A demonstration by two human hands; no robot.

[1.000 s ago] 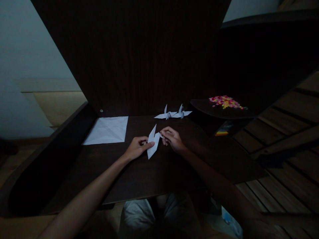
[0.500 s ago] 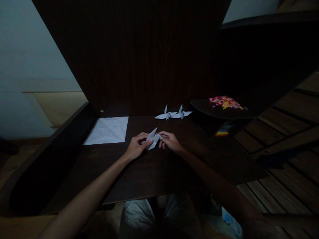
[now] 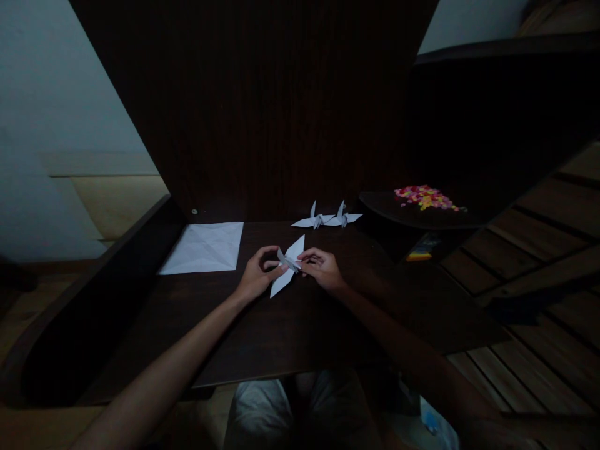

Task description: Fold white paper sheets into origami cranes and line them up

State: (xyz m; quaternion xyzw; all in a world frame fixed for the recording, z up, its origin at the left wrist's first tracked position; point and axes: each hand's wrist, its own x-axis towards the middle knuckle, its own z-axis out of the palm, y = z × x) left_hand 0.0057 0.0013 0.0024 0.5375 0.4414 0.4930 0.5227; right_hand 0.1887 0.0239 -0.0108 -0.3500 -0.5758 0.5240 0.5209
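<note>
Between my hands is a white origami crane (image 3: 294,249), its wings spread out toward the upper right and lower left. My left hand (image 3: 257,272) pinches it from the left with thumb and fingers. From the right, my right hand (image 3: 322,269) grips its other side with fingertips closed. Behind them, two finished-looking paper cranes (image 3: 317,220) stand side by side near the back panel. A creased white sheet of paper (image 3: 204,248) lies flat to the left of my left hand.
All of this is on a dark wooden desk (image 3: 244,340) with a tall back panel. On the right, a small rounded shelf (image 3: 375,203) holds a heap of tiny pink, red and yellow pieces (image 3: 426,197). A raised side board (image 3: 98,294) bounds the left.
The crane's wings have opened out from a more folded shape, and it has turned between my fingers. My right hand has closed onto its right side. The view has shifted slightly.
</note>
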